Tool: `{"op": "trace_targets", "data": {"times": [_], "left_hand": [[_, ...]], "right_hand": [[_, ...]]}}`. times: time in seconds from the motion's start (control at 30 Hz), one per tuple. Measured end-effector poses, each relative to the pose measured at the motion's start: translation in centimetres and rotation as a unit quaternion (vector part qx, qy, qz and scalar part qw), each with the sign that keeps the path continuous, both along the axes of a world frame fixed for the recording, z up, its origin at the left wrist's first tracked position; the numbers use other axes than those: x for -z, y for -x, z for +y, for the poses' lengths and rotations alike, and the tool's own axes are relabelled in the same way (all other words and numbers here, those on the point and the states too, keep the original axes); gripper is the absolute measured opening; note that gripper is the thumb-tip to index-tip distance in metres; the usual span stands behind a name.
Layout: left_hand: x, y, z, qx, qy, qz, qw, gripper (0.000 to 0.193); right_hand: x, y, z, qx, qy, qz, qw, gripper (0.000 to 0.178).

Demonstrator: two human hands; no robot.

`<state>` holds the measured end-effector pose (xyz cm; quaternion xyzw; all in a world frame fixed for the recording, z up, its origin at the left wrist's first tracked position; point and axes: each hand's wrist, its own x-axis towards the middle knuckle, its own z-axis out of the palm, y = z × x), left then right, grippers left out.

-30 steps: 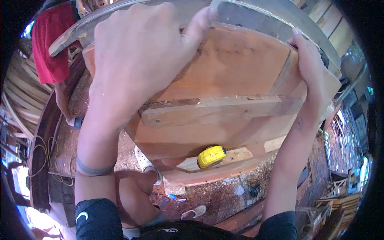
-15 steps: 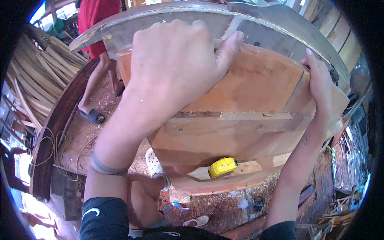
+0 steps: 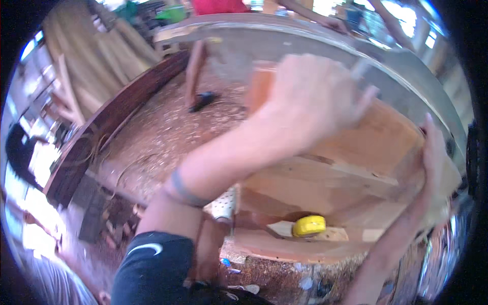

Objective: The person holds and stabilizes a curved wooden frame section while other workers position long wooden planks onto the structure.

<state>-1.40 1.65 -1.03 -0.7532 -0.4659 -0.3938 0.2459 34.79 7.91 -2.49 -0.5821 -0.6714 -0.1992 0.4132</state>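
Note:
My left hand (image 3: pixel 315 96), smeared by motion, is closed over the upper edge of an orange-brown wooden panel (image 3: pixel 371 134), with its thumb sticking out to the right. Its fingertips are hidden behind the edge. At the panel's right edge, my right hand (image 3: pixel 433 147) grips with the thumb pointing up. Lower boards join the panel along a rough seam. A yellow tape measure (image 3: pixel 310 225) lies on the ledge at the bottom of this wooden piece.
Beyond the panel curves a long grey plank (image 3: pixel 239 53). A person in red (image 3: pixel 219 6) stands behind it. Wood shavings (image 3: pixel 168 127) cover the floor, bounded by a dark red curved beam (image 3: pixel 119 96). Long planks (image 3: pixel 81 40) lean at far left. Another person (image 3: pixel 56 279) shows at lower left.
My view has swung left, so the panel and tape measure sit further right in it. Another person has come into view at lower left. Both hands stay at the panel.

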Motion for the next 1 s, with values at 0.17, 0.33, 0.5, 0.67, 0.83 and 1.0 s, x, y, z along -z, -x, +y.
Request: {"op": "trace_targets", "data": {"times": [0.17,0.33,0.5,0.67,0.83,1.0], "left_hand": [[0.4,0.2,0.4,0.016,-0.051,-0.023,0.998,0.049],[1.0,0.2,0.6,0.006,-0.075,-0.006,0.997,0.041],[0.8,0.1,0.4,0.038,-0.05,-0.027,0.998,0.043],[0.0,0.1,-0.3,0.017,0.019,-0.019,0.999,0.056],[-0.9,-0.2,-1.2,-0.042,0.063,0.022,0.997,0.057],[-1.1,-0.5,-1.4,-0.062,0.048,0.023,0.997,0.062]], "right_hand": [[-0.5,-2.7,2.3,-0.083,0.113,0.141,0.98,0.06],[-0.3,-2.2,2.0,-0.037,0.054,0.091,0.994,0.063],[-0.7,-0.2,0.8,-0.027,0.058,0.058,0.996,0.063],[-0.5,1.6,-0.6,0.037,0.038,0.054,0.997,0.063],[-1.2,3.5,-1.7,0.089,0.066,-0.004,0.994,0.063],[-2.0,5.3,-3.2,0.1,0.077,0.017,0.992,0.066]]}}
